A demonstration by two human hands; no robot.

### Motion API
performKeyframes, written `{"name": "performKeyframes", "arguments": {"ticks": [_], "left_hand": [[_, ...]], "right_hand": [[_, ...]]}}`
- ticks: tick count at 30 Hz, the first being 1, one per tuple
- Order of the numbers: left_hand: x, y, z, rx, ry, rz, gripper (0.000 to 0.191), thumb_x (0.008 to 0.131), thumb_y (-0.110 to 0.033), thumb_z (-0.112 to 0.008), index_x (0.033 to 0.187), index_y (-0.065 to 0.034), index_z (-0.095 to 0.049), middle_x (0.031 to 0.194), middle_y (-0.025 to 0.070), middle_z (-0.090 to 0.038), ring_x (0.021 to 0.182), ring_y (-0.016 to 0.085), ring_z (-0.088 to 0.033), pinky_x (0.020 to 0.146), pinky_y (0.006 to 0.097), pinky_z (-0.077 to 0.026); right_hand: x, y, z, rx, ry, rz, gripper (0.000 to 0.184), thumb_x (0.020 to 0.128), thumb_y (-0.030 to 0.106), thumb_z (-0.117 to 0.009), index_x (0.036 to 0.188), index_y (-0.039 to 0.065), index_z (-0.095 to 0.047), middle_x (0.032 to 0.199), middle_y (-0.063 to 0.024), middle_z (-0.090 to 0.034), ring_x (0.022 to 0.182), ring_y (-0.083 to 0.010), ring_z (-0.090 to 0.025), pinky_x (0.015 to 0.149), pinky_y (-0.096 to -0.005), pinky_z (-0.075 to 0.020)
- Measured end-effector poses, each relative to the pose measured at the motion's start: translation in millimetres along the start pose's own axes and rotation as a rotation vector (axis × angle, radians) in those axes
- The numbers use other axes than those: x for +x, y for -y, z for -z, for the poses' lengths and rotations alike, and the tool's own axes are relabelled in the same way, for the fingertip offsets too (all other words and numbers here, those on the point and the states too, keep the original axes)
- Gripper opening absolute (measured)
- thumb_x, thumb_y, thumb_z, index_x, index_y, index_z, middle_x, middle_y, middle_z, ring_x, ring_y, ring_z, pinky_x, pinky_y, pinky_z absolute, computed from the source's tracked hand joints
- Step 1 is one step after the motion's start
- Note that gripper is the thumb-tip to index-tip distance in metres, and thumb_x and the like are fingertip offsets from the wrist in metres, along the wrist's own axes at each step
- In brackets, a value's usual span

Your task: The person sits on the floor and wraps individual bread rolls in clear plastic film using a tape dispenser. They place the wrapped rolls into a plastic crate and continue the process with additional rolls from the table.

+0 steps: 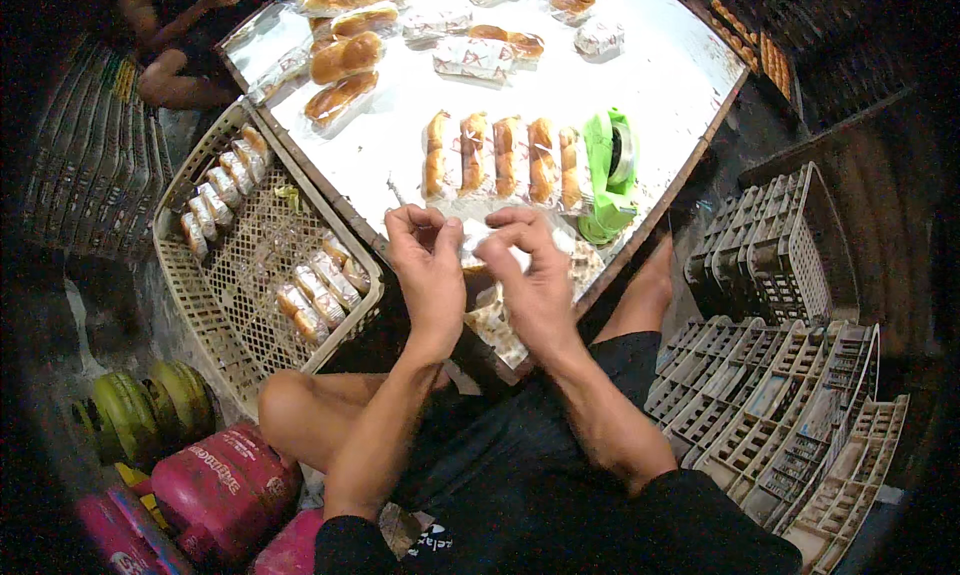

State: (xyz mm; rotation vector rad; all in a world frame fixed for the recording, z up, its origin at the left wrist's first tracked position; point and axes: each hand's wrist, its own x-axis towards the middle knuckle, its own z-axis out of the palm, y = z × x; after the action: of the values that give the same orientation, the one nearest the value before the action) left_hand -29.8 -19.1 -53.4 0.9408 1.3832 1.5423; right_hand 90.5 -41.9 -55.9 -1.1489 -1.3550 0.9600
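At the near edge of the white table (660,72), my left hand (427,275) and my right hand (532,275) face each other with fingertips bent inward. Between them is a whitish plastic wrapper (474,236) that the fingers of both hands pinch; my right fingers are blurred. What the wrapper holds is mostly hidden. Just beyond my hands, several long bread rolls in clear printed bags (511,158) lie side by side in a row. A green tape dispenser (600,177) with a roll of tape stands against the row's right end.
More bagged bread (346,57) lies farther across the table. A cream plastic crate (176,237) at left holds several wrapped rolls. Stacked crates (757,402) stand at right. Pink (225,492) and green gas cylinders (150,406) sit at lower left. Another person's arm (176,27) shows at upper left.
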Motion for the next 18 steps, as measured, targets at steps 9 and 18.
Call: {"name": "performKeyframes", "arguments": {"ticks": [9,18], "left_hand": [[-22,-47,32,0.032,0.135,-0.164,0.026,0.091,0.003,-0.059,0.107,-0.0033,-0.039,0.099,0.0067,-0.049,0.088,0.012,-0.051,0.082,0.0292,-0.046],[29,-25,143,0.189,-0.254,-0.401,0.103,0.072,-0.025,-0.087,0.149,0.0024,-0.024,0.138,0.0154,-0.042,0.125,0.025,-0.044,0.106,0.0381,-0.039]], "right_hand": [[33,23,-7,0.208,0.550,-0.443,0.048,0.094,0.023,-0.062,0.134,0.001,-0.046,0.123,-0.0129,-0.054,0.113,-0.0222,-0.053,0.101,-0.0363,-0.0434],[48,7,-148,0.094,0.693,-0.086,0.044,0.104,0.036,-0.045,0.124,-0.002,-0.054,0.115,-0.0288,-0.060,0.108,-0.0407,-0.061,0.095,-0.0469,-0.0461]]}}
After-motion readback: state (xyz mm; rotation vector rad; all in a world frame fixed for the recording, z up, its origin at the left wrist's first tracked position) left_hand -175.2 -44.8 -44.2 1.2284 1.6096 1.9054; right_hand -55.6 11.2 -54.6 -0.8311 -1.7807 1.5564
